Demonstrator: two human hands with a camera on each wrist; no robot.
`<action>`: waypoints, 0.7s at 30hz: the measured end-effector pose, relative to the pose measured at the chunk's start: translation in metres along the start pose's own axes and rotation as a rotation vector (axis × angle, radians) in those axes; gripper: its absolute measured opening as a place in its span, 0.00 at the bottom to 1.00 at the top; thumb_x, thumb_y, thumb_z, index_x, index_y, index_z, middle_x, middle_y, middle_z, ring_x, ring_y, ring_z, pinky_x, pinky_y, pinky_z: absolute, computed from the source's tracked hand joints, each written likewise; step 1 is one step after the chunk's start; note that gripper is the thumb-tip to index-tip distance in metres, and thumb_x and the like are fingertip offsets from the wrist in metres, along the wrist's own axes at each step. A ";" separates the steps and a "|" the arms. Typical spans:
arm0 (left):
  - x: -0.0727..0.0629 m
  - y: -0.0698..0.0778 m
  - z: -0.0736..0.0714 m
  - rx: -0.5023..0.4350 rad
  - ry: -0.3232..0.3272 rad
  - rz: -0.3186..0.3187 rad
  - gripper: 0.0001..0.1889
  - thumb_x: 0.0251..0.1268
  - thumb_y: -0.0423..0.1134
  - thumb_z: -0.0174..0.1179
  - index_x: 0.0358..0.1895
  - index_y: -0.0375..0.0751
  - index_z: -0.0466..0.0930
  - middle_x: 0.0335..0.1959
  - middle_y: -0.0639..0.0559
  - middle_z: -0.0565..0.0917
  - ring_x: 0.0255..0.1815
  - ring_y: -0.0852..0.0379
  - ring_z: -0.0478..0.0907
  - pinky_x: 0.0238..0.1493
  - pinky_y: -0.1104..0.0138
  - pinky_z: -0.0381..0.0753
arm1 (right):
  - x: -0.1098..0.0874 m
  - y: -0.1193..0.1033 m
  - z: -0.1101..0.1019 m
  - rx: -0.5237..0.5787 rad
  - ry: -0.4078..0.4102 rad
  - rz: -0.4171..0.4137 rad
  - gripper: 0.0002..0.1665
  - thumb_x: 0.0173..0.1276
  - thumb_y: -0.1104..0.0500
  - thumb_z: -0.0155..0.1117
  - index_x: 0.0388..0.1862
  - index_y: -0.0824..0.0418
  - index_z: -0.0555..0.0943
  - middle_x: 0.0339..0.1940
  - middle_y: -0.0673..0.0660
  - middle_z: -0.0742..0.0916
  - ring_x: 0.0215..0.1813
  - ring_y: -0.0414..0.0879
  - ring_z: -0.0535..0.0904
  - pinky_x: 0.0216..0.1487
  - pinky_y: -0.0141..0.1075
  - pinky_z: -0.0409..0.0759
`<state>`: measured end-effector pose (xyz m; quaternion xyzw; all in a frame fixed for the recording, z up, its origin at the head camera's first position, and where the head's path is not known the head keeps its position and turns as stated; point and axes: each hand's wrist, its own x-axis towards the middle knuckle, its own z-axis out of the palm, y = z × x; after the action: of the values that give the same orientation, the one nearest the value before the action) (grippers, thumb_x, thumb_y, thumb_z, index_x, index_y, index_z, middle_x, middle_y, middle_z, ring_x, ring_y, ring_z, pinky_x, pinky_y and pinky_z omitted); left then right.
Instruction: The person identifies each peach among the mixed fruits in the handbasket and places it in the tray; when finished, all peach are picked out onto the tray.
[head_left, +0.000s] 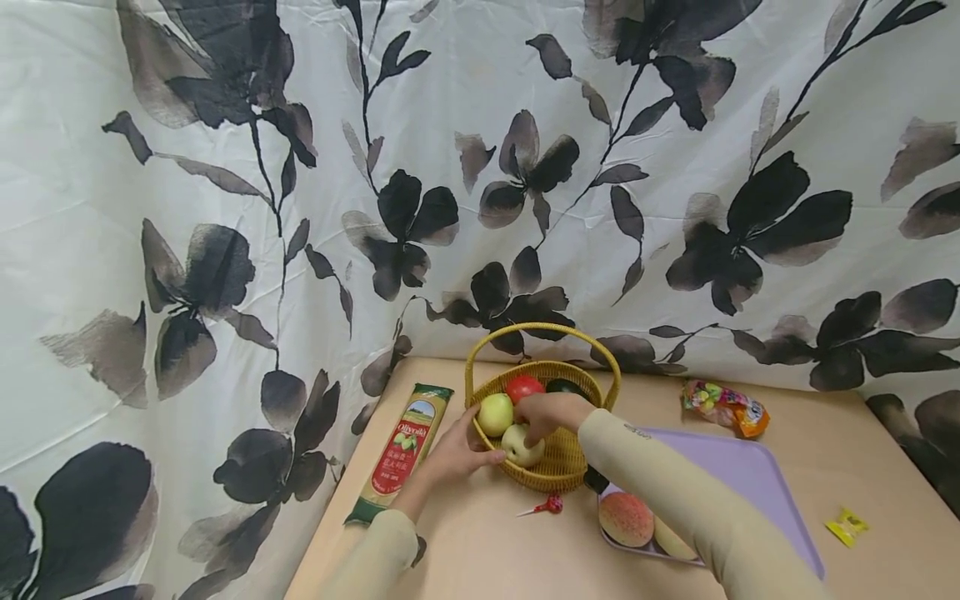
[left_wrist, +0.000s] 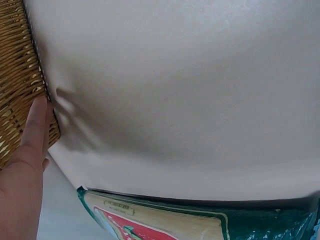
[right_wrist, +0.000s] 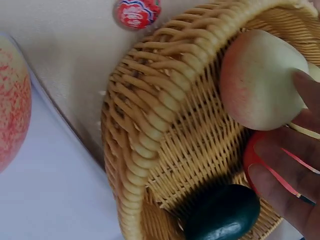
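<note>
A yellow wicker basket (head_left: 564,457) with a tall handle stands on the table, holding several fruits. My right hand (head_left: 551,414) reaches into it and grips a pale peach (right_wrist: 262,80) with a pink blush, thumb on its side. Below those fingers in the right wrist view is a red round item (right_wrist: 252,159), partly covered. A glossy dark green oval item (right_wrist: 223,212) lies beside it. In the head view, a yellow-green fruit (head_left: 496,414) sits at the basket's left. My left hand (head_left: 459,450) rests against the basket's left side, its visible finger straight along the wicker.
Left of the basket lies a green-ended spaghetti pack (head_left: 401,454). A red lollipop (head_left: 553,503) is in front. At right, a lilac tray (head_left: 772,492) bears a reddish fruit (head_left: 626,519) and a paler one; beyond are a candy bag (head_left: 726,408) and a yellow wrapped sweet (head_left: 847,526).
</note>
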<state>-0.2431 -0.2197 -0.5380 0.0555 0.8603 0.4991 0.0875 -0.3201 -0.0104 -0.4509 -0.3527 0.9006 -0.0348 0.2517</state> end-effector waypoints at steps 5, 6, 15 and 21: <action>-0.001 0.003 0.001 0.001 -0.005 -0.004 0.58 0.60 0.51 0.77 0.85 0.42 0.47 0.82 0.34 0.58 0.73 0.37 0.73 0.71 0.48 0.77 | -0.001 -0.001 0.003 0.007 0.002 0.003 0.18 0.68 0.53 0.76 0.50 0.58 0.81 0.42 0.49 0.83 0.42 0.42 0.76 0.52 0.41 0.81; 0.000 0.004 0.001 0.003 -0.007 -0.003 0.58 0.60 0.51 0.77 0.85 0.42 0.47 0.82 0.34 0.58 0.73 0.37 0.73 0.72 0.48 0.77 | -0.001 -0.002 0.003 0.021 0.000 0.008 0.21 0.67 0.52 0.77 0.52 0.58 0.80 0.43 0.49 0.84 0.44 0.42 0.76 0.54 0.41 0.81; 0.000 0.003 0.002 0.025 0.001 -0.005 0.56 0.61 0.51 0.77 0.85 0.42 0.48 0.82 0.36 0.59 0.77 0.38 0.67 0.74 0.46 0.74 | -0.002 -0.013 0.011 0.054 0.004 0.013 0.33 0.61 0.51 0.81 0.60 0.57 0.76 0.47 0.49 0.83 0.47 0.43 0.78 0.60 0.42 0.82; -0.001 0.001 0.001 0.038 0.011 -0.008 0.58 0.60 0.54 0.77 0.85 0.40 0.48 0.82 0.35 0.58 0.78 0.36 0.65 0.74 0.45 0.73 | -0.002 -0.012 0.015 0.073 0.036 -0.010 0.33 0.52 0.58 0.85 0.55 0.56 0.79 0.41 0.49 0.82 0.42 0.43 0.76 0.50 0.37 0.82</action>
<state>-0.2422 -0.2183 -0.5378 0.0510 0.8704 0.4826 0.0836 -0.3046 -0.0161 -0.4606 -0.3472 0.9012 -0.0753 0.2480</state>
